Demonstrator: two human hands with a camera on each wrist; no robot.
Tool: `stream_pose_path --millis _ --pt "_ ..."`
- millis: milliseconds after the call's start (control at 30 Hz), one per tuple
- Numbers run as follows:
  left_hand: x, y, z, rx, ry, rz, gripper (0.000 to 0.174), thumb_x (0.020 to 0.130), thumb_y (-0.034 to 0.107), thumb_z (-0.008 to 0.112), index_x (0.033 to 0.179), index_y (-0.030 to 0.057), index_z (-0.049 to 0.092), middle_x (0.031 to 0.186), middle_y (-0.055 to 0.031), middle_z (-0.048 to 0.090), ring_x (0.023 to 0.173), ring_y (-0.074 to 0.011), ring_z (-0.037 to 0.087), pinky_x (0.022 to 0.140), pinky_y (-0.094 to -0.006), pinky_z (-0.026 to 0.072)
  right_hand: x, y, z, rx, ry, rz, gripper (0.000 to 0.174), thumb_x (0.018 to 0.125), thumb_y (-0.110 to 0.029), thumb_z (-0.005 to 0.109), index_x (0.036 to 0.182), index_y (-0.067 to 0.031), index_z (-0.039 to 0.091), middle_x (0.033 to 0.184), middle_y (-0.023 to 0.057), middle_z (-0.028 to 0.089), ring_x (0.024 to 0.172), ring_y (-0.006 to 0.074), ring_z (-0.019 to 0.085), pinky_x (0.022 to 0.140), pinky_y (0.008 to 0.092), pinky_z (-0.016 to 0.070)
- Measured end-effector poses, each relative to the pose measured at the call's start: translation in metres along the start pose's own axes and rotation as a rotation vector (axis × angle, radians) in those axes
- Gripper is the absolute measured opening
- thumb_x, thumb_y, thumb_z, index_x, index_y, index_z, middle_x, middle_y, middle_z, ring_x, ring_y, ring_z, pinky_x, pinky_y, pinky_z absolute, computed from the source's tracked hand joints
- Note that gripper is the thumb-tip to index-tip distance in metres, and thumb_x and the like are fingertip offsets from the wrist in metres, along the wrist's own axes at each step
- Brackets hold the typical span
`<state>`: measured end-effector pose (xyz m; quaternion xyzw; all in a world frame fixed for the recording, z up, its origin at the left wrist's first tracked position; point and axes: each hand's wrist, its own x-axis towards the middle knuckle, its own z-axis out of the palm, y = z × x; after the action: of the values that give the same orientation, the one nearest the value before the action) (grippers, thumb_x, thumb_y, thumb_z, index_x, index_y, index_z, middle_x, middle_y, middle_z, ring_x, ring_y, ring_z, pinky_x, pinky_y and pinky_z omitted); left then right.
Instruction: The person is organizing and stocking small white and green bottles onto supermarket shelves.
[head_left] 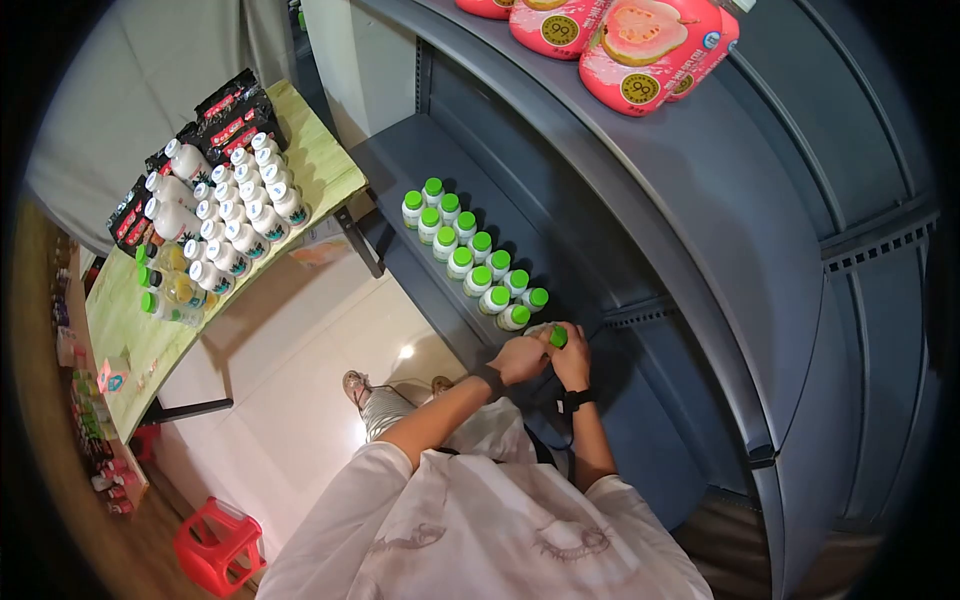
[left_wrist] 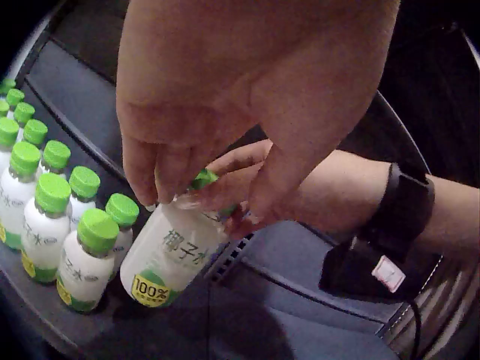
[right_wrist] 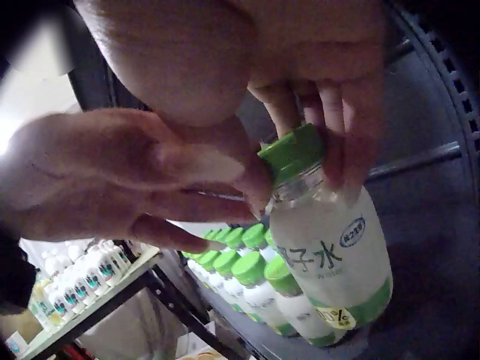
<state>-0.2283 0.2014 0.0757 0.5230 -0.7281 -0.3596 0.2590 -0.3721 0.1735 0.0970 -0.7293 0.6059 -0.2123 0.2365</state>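
Observation:
A white bottle with a green cap and green base (left_wrist: 169, 259) (right_wrist: 334, 255) is tilted between both hands, at the near end of the bottle group; its cap (head_left: 558, 337) shows in the head view. My right hand (head_left: 572, 360) (right_wrist: 315, 52) grips it round the cap and neck, thumb on one side and fingers on the other. My left hand (head_left: 522, 361) (left_wrist: 247, 82) reaches in from the left, its thumb and fingertips bent round the bottle's upper part. Beside it stand similar upright bottles (head_left: 460, 262) (left_wrist: 86, 262) in close rows. The fingers partly cover the neck.
The bottles stand on a dark grey shelf (head_left: 400, 150). An upper shelf (head_left: 690, 190) bearing pink bottles (head_left: 640, 60) curves over the right side. At the left, a green table (head_left: 320, 160) holds white bottles (head_left: 245, 237) and black packs. A red stool (head_left: 215, 545) stands on the floor.

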Motion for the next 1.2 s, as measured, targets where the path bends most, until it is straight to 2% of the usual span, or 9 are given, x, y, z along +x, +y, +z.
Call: stream_pose_path --millis 33,133,233,433,567,633,733,933,1200 --pt "0.003 0.002 0.003 -0.044 -0.050 -0.032 0.068 0.082 0.016 0.064 0.141 -0.0022 0.036 0.132 -0.0304 0.052 0.103 -0.0432 0.062 0.086 -0.0467 0.0521 0.002 0.010 0.006 -0.010 0.010 0.006 0.037 0.078 -0.017 0.074 0.111 -0.0066 0.063 0.107 0.0157 0.061 0.098 0.0388 0.061 0.082 0.0441 0.0511" --pt "0.014 -0.005 0.025 -0.115 0.013 0.047 0.068 0.083 0.013 0.058 0.144 -0.0020 0.032 0.140 -0.0336 0.044 0.105 -0.0439 0.061 0.087 -0.0460 0.0517 0.016 0.040 0.025 -0.005 0.030 0.020 0.032 0.084 -0.021 0.068 0.112 -0.0071 0.062 0.110 0.0162 0.060 0.098 0.0395 0.061 0.082 0.0453 0.0511" --pt "0.022 -0.012 0.034 -0.128 -0.057 -0.060 0.067 0.084 0.018 0.053 0.143 -0.0082 0.033 0.139 -0.0389 0.041 0.113 -0.0447 0.058 0.095 -0.0434 0.0494 0.027 0.053 0.040 -0.053 0.001 0.088 0.028 0.088 -0.022 0.061 0.112 -0.0082 0.062 0.111 0.0161 0.060 0.099 0.0399 0.061 0.082 0.0458 0.0512" --pt "0.035 -0.023 0.033 -0.152 -0.144 -0.192 0.074 0.085 0.023 0.052 0.145 -0.0125 0.027 0.148 -0.0357 0.031 0.137 -0.0405 0.039 0.111 -0.0400 0.0363 0.045 0.073 0.069 -0.150 -0.074 0.107 0.028 0.090 -0.022 0.058 0.116 -0.0120 0.060 0.116 0.0165 0.058 0.099 0.0419 0.061 0.080 0.0488 0.0522" --pt "0.038 -0.034 0.044 -0.031 -0.126 -0.115 0.075 0.084 0.023 0.052 0.147 -0.0101 0.027 0.151 -0.0338 0.029 0.140 -0.0401 0.036 0.115 -0.0394 0.0309 0.056 0.108 0.095 -0.205 -0.118 0.166 0.033 0.089 -0.023 0.058 0.120 -0.0133 0.057 0.121 0.0164 0.056 0.099 0.0423 0.061 0.081 0.0499 0.0528" --pt "0.032 -0.038 0.045 -0.052 -0.124 -0.099 0.075 0.084 0.021 0.053 0.147 -0.0085 0.027 0.150 -0.0332 0.030 0.140 -0.0402 0.035 0.117 -0.0392 0.0286 0.055 0.102 0.095 -0.172 -0.056 0.177 0.032 0.088 -0.017 0.059 0.119 -0.0099 0.058 0.117 0.0177 0.058 0.102 0.0413 0.060 0.084 0.0481 0.0513" --pt "0.022 -0.056 0.062 -0.098 -0.043 -0.058 0.073 0.083 0.017 0.053 0.147 -0.0068 0.029 0.150 -0.0324 0.031 0.140 -0.0397 0.035 0.116 -0.0389 0.0296 0.052 0.086 0.083 -0.141 -0.037 0.198 0.034 0.084 -0.013 0.064 0.118 -0.0070 0.059 0.115 0.0193 0.059 0.104 0.0410 0.059 0.087 0.0470 0.0502" --pt "-0.001 -0.053 0.050 -0.081 -0.157 -0.107 0.072 0.080 0.010 0.052 0.146 -0.0070 0.031 0.150 -0.0323 0.031 0.140 -0.0391 0.036 0.115 -0.0388 0.0321 0.059 0.095 0.083 -0.156 -0.018 0.140 0.042 0.079 -0.012 0.073 0.118 -0.0059 0.058 0.116 0.0199 0.058 0.104 0.0419 0.059 0.087 0.0477 0.0500" --pt "-0.015 -0.063 0.054 -0.001 -0.122 -0.095 0.063 0.080 0.012 0.054 0.140 -0.0014 0.044 0.143 -0.0309 0.043 0.126 -0.0369 0.053 0.104 -0.0416 0.0451 0.060 0.092 0.081 -0.187 -0.027 0.151 0.042 0.078 -0.013 0.074 0.117 -0.0071 0.057 0.115 0.0189 0.058 0.103 0.0414 0.059 0.086 0.0480 0.0500"
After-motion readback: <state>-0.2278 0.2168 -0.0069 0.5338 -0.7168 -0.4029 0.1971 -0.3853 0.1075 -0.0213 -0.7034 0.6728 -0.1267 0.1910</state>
